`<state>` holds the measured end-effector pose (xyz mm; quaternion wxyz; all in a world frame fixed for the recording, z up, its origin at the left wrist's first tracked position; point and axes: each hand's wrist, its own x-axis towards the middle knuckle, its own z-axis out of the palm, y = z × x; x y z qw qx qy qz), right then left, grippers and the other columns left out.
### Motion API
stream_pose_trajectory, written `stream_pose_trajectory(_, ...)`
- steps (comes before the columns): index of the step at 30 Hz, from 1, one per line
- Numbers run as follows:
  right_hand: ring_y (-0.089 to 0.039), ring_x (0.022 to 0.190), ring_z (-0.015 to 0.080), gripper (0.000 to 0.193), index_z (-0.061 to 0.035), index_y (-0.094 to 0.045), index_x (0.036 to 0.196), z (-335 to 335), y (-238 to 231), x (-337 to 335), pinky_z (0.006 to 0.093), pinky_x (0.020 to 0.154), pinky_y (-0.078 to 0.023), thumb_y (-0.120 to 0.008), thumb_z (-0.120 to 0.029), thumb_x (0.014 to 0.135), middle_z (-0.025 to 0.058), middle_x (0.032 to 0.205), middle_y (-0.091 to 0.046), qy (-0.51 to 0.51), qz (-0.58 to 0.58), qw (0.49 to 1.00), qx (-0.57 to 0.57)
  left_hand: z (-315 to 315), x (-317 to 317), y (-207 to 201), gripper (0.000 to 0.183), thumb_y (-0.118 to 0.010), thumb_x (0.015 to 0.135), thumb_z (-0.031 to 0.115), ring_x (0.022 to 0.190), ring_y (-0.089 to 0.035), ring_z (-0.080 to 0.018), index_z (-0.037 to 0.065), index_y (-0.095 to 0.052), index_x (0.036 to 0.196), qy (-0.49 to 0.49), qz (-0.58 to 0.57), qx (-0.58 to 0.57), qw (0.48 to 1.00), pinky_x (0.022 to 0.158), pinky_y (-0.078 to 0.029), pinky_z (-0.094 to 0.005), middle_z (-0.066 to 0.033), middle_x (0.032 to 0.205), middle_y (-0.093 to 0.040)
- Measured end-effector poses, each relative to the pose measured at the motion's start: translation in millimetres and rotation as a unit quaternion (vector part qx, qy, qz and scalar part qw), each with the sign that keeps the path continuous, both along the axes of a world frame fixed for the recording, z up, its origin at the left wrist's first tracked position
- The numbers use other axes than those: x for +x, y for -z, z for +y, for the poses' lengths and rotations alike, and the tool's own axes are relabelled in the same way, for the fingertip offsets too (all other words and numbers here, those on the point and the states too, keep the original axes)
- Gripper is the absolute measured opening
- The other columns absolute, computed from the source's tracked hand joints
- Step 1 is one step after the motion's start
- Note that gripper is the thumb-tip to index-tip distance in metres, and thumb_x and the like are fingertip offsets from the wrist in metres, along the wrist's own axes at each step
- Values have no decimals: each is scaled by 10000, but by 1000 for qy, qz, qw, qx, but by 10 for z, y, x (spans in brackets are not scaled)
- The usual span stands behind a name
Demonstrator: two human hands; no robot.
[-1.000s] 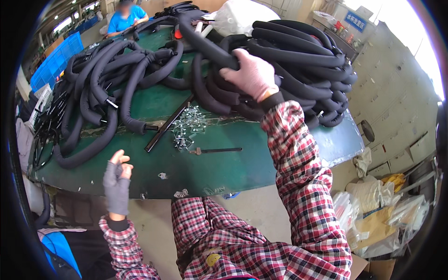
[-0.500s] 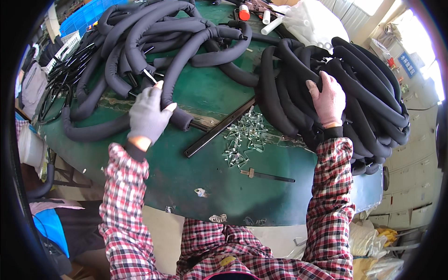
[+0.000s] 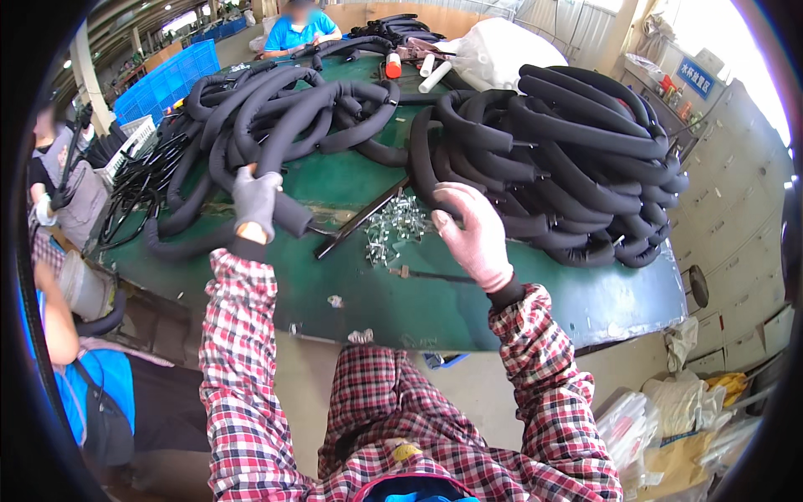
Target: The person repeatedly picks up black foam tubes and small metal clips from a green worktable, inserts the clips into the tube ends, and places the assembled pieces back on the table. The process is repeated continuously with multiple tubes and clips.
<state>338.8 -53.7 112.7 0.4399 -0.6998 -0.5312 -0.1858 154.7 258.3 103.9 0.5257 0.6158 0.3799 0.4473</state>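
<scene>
My left hand [image 3: 255, 205], in a grey glove, is at the near end of a foam-covered tube [image 3: 291, 216] on the left of the table; its thumb lies over the foam and its fingers close against it, partly hidden. My right hand [image 3: 475, 236], in a pale pink glove, is open, thumb apart from the fingers, at the near left edge of a big heap of black foam-covered tubes [image 3: 577, 159]. Between my hands lie a pile of small shiny metal clips [image 3: 396, 224] and a dark metal bar [image 3: 355, 224]. A slim dark tool [image 3: 435, 276] lies below the clips.
More foam-covered tubes [image 3: 251, 125] and thin black bent rods [image 3: 142, 184] cover the left of the green table [image 3: 452, 322]. A red-and-white bottle [image 3: 393, 65], white rolls [image 3: 435, 77] and a white bag [image 3: 506, 50] stand farther back. People [image 3: 299, 33] are across the table and at the left.
My view has tilted up, showing more of the room. My left hand has moved right against the tube end. My right hand has come off the heap's top toward its near left edge.
</scene>
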Motion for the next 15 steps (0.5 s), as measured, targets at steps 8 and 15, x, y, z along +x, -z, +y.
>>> stream_pose_trajectory(8, -456, 1397, 264, 812, -32, -209, 1588, 525, 177, -1298, 457, 1129, -387, -521, -536, 1032, 136, 1544, -457, -536, 666, 513, 81, -1844, -2581, 102, 519, -626, 958, 86, 1161, -558, -256, -75, -438, 1414, -157, 152, 331, 918, 1018, -430, -364, -177, 1276, -571)
stream_pose_trajectory(15, -552, 1284, 229, 530, -131, -465, 1430, 419, 315, -2970, 426, 1080, -454, -622, -414, 1010, 78, 1395, -559, -649, 734, 172, 101, -2869, -4246, 1403, 612, -672, 932, 230, 1191, -581, -429, -44, -439, 1427, -243, 404, 265, 841, 1014, -448, -463, -253, 1302, -579)
